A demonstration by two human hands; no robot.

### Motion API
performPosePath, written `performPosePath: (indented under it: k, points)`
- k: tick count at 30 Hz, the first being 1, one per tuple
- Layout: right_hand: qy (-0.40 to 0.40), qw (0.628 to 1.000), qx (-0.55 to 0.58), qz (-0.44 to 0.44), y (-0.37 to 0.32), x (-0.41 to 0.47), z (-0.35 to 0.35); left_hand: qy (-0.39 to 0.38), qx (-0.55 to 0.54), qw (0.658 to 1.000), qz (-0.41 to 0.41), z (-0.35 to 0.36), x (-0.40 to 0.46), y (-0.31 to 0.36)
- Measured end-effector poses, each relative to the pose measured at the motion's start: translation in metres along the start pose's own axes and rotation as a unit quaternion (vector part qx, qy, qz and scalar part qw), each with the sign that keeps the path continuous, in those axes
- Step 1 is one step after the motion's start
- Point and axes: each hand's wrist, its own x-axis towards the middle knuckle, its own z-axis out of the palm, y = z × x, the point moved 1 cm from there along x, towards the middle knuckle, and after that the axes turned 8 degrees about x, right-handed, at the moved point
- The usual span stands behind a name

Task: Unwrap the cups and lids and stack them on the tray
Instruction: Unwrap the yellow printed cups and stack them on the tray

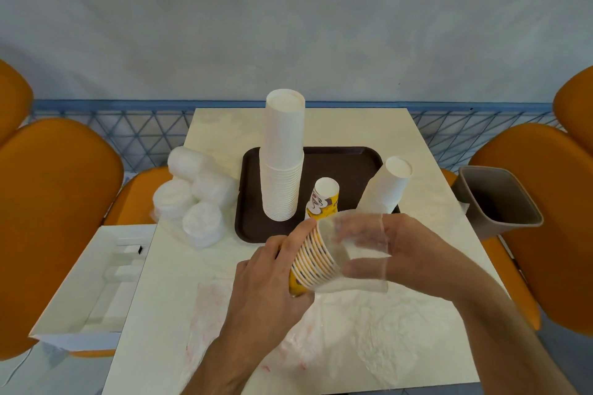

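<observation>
My left hand [272, 269] grips a stack of yellow printed cups [313, 261] lying on its side above the table. A clear plastic wrap [356, 253] covers the stack's open end, and my right hand [404, 250] holds that wrap with its fingers inside it. On the dark brown tray [340, 160] stand a tall stack of white cups [282, 157], a short yellow printed cup stack [324, 199] and a smaller leaning white cup stack [386, 187]. Wrapped bundles of white lids [192, 196] lie left of the tray.
Crumpled clear wrapping [353, 330] lies on the near part of the white table [426, 144]. A grey bin [497, 199] stands at the right edge. An open white box [93, 279] sits at the left. Orange chairs [54, 189] flank the table.
</observation>
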Motion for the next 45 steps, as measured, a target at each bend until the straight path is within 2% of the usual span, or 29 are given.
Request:
performPosePath:
  k: [3, 12, 18, 26, 33, 36, 41, 45]
  points:
    - [-0.024, 0.999, -0.032, -0.020, 0.000, 0.008, 0.014, -0.014, -0.024, 1.000, 0.002, -0.001, 0.000, 0.001]
    - [0.039, 0.997, -0.053, -0.040, 0.000, 0.016, 0.023, -0.024, -0.054, 0.998, -0.020, -0.001, -0.001, -0.001]
    - [0.058, 0.996, -0.004, -0.073, 0.000, 0.014, 0.020, -0.023, -0.071, 0.997, -0.006, -0.006, -0.002, 0.000]
    - [0.021, 0.999, 0.005, -0.043, 0.003, 0.018, 0.020, -0.034, -0.072, 0.997, -0.013, -0.007, -0.002, 0.003]
    - [0.032, 0.999, -0.001, -0.025, 0.004, 0.021, 0.009, -0.062, -0.081, 0.995, -0.018, -0.011, 0.001, 0.009]
    - [0.060, 0.997, 0.044, -0.029, -0.002, 0.015, -0.002, -0.065, -0.084, 0.994, -0.021, -0.012, 0.002, 0.007]
    - [0.094, 0.990, 0.103, 0.033, 0.004, 0.015, -0.023, -0.075, -0.159, 0.982, -0.070, -0.013, 0.003, 0.003]
    - [0.073, 0.976, 0.198, 0.048, 0.006, 0.013, -0.027, -0.061, -0.221, 0.968, -0.105, -0.016, 0.006, 0.004]
